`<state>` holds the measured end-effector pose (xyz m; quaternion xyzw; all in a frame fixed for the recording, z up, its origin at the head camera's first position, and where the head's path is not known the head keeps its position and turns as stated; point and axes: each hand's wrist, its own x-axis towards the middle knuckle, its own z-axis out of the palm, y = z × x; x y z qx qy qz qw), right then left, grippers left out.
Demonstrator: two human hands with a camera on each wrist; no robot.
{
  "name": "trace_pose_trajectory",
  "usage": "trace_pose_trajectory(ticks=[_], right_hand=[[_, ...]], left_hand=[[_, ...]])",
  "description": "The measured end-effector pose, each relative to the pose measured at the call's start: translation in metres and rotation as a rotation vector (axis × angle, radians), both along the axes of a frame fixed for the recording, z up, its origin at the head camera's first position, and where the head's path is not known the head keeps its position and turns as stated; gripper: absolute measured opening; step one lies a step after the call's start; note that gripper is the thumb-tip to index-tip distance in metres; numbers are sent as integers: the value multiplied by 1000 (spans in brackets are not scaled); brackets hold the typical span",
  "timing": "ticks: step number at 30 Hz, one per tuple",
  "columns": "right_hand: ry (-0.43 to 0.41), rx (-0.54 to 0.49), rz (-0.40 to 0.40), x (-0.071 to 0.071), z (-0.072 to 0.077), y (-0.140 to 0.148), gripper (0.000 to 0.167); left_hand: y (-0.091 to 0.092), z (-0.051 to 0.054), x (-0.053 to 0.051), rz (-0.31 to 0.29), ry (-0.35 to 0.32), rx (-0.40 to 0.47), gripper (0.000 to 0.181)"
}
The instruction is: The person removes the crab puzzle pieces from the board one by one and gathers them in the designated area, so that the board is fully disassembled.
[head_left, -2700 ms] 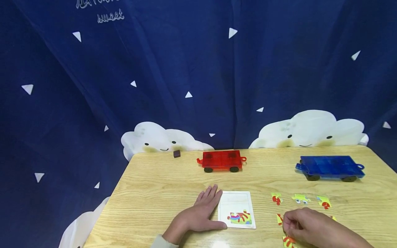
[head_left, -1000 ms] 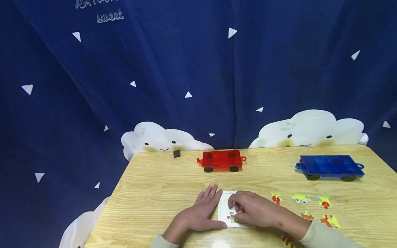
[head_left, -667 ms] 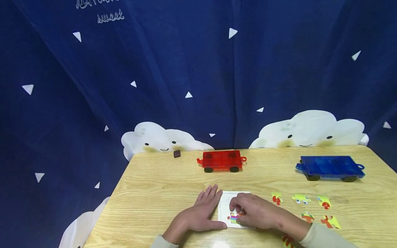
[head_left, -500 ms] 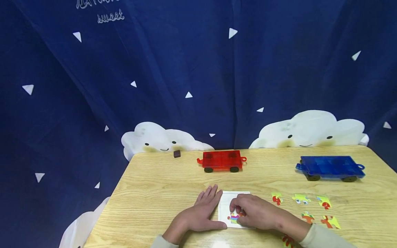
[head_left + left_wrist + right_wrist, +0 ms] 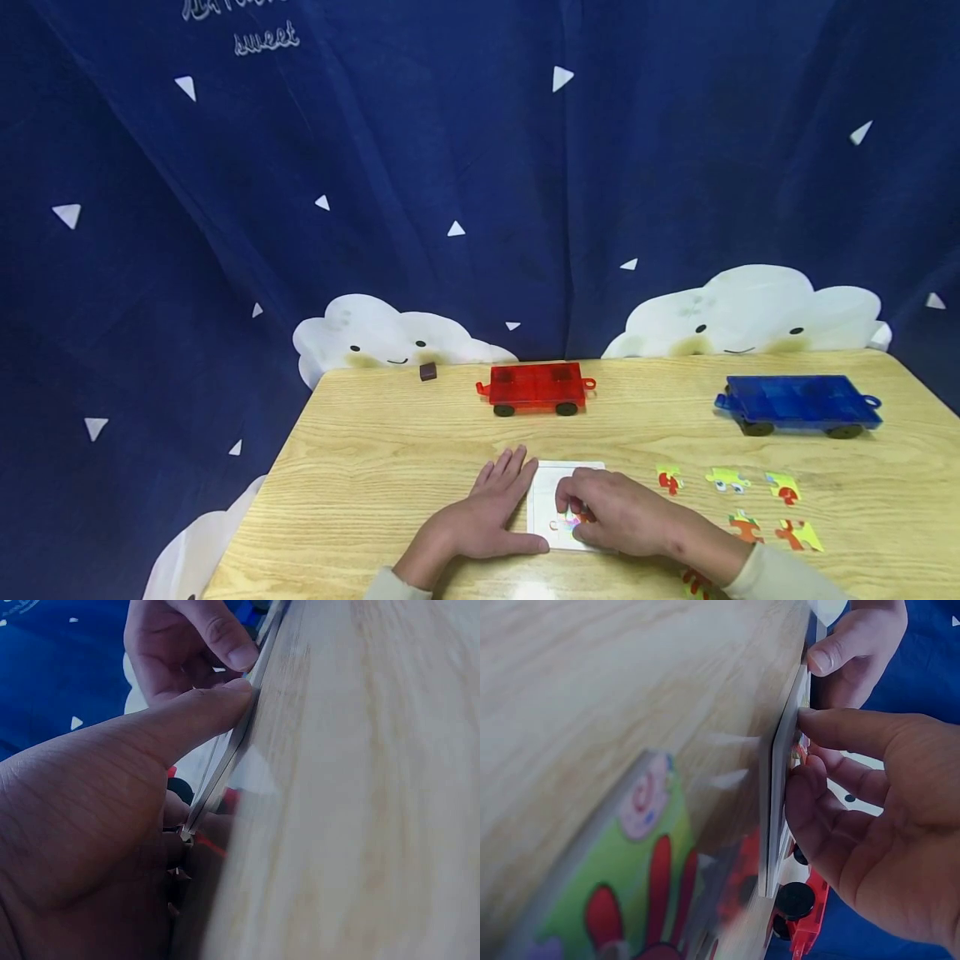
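Note:
A white square puzzle tray (image 5: pixel 545 487) lies on the table, with joined colourful puzzle pieces (image 5: pixel 562 525) in its lower part, partly hidden by fingers. My left hand (image 5: pixel 480 525) lies with spread, straight fingers along the tray's left side, its thumb at the near left corner. My right hand (image 5: pixel 622 510) is over the tray's right half. In the right wrist view, its thumb and curled fingers pinch a small puzzle piece (image 5: pixel 801 747) with red on it, low at the tray surface. Most of that piece is hidden by the fingers.
Several loose puzzle pieces (image 5: pixel 727 481) lie right of the tray, one (image 5: pixel 696 581) partly under the right forearm. Behind stand a red toy wagon (image 5: pixel 536 387), a blue toy wagon (image 5: pixel 797 402) and a small dark block (image 5: pixel 427 372). A blue curtain (image 5: pixel 450 167) hangs beyond the table.
My right hand has moved left from the loose pieces to the tray, and one piece is gone from that group. Over the last half second it barely moves. The left hand stays put.

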<state>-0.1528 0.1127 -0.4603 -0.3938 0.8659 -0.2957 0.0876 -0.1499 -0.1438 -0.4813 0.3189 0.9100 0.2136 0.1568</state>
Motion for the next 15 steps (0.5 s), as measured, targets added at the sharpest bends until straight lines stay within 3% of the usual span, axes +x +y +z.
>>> trace_pose_trajectory(ticks=[7, 15], right_hand=[[22, -5, -9, 2, 0, -1, 28], [-45, 10, -54, 4, 1, -1, 25]], left_hand=[[0, -1, 0, 2, -5, 4, 103], [0, 0, 0, 6, -9, 10, 103]])
